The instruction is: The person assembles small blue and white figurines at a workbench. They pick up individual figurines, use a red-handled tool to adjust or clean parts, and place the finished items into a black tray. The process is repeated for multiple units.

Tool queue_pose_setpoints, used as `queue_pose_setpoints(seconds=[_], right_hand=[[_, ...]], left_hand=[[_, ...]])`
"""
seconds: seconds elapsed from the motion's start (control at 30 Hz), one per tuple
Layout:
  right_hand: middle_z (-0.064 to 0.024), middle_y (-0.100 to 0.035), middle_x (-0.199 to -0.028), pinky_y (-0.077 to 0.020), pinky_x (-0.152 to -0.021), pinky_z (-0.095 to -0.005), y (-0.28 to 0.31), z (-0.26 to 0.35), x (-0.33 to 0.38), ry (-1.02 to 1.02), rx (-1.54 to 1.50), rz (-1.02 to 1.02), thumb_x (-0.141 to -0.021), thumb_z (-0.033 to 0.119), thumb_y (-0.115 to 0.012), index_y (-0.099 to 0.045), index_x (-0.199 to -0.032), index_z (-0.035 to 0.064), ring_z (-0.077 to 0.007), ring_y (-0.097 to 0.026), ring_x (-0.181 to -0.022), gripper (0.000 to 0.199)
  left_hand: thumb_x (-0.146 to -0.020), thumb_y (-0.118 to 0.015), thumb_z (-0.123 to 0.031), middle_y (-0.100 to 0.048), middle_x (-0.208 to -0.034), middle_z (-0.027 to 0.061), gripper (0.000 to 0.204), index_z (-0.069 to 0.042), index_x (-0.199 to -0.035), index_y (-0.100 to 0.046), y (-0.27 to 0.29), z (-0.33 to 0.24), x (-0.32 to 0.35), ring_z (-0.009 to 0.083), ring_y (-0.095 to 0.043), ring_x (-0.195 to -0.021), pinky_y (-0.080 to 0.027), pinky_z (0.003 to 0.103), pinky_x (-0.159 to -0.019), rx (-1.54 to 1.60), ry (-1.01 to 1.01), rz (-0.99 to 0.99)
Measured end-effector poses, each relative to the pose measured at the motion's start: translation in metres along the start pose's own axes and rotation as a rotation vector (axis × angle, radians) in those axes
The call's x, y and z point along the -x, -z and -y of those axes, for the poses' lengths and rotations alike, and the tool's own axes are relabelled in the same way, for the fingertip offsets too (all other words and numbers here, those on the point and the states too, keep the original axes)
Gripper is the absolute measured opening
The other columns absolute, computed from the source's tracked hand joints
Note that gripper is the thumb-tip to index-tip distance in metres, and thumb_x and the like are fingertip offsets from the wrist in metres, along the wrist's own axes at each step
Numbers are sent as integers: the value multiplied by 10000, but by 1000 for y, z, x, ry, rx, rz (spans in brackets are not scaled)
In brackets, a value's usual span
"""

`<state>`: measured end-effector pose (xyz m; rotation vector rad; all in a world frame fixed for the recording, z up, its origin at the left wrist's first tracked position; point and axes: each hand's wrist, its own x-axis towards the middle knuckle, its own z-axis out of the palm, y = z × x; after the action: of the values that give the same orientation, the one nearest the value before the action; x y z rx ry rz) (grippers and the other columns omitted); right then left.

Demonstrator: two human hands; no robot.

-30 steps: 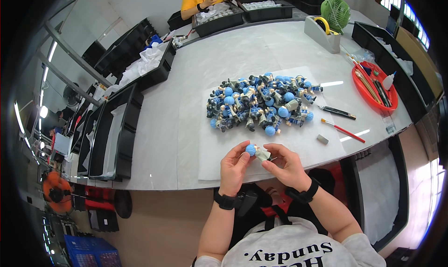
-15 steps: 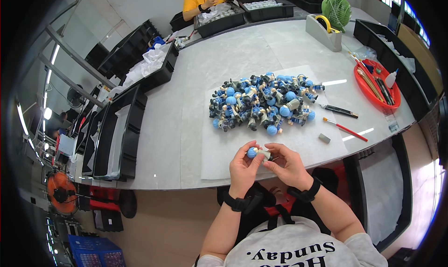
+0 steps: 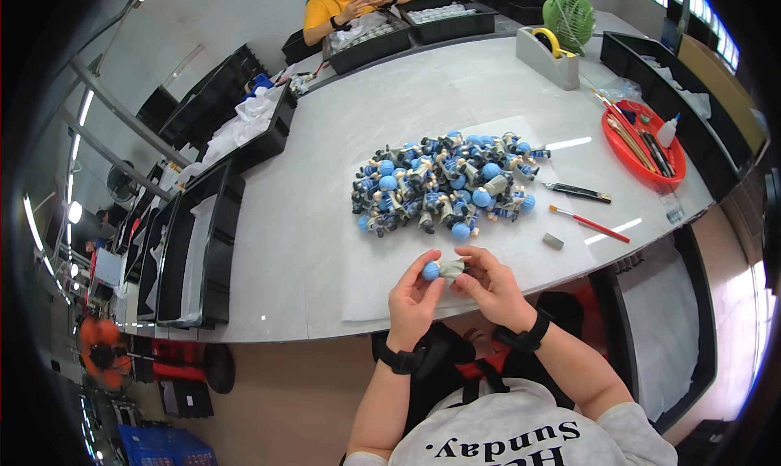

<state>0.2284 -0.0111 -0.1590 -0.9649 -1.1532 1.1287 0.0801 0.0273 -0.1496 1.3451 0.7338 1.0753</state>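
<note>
Both hands meet over the near edge of the pale grey counter (image 3: 309, 246), gripping one small grey toy figure with a round blue head (image 3: 440, 270): the left hand (image 3: 413, 301) closes its fingertips on the blue head end, while the right hand (image 3: 488, 285) pinches the grey body. The figure's long axis lies roughly crosswise, head toward the left hand. Just beyond the hands lies a heap of matching blue-headed figures (image 3: 443, 181) on a white paper sheet (image 3: 521, 258); farther off to the right hand's side sit a red-handled brush (image 3: 589, 223), a small grey block (image 3: 552, 240) and a red round tray of tools (image 3: 643, 144).
</note>
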Motion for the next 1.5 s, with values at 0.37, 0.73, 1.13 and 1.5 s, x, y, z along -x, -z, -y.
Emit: queue_pose_setpoints(seconds=[0.37, 0.73, 1.13, 1.5], right_hand=[[-76, -538, -997, -465, -767, -255, 20, 15, 7, -9, -51, -8, -831, 40, -545, -445, -1162, -16, -119, -546, -892, 351], [-73, -602, -921, -463, -698, -228, 223, 109, 121, 710, -320, -1105, -783, 49, -551, -567, -997, -6, -122, -577, -802, 222], [-135, -634, -787, -481, -688, -331, 449, -65, 185, -496, 876, -1400, -652, 150, -671, -636, -844, 36, -262, -615, -746, 225], [-187, -613, -849, -476, -726, -383, 483, -138, 162, -548, 935, -1396, -707, 240, -631, -632, -853, 34, -339, -584, -841, 252]], left_hand=[[-786, -551, 73, -530, -1110, 152, 442, 31, -1207, -424, -11, 2, -2, 182, -542, -972, -457, 278, -828, 27, -2, -43], [-844, -510, -15, -564, -1008, 121, 268, 58, -1101, -495, -13, 15, 5, 161, -560, -859, -456, 263, -790, -338, -56, -94], [-811, -567, -24, -594, -911, 116, 198, 78, -980, -555, -33, 4, 4, 177, -560, -810, -471, 274, -740, -570, -130, -121], [-809, -551, -22, -590, -922, 110, 204, 74, -989, -555, -44, -3, 8, 167, -552, -815, -455, 277, -747, -599, -57, -128]])
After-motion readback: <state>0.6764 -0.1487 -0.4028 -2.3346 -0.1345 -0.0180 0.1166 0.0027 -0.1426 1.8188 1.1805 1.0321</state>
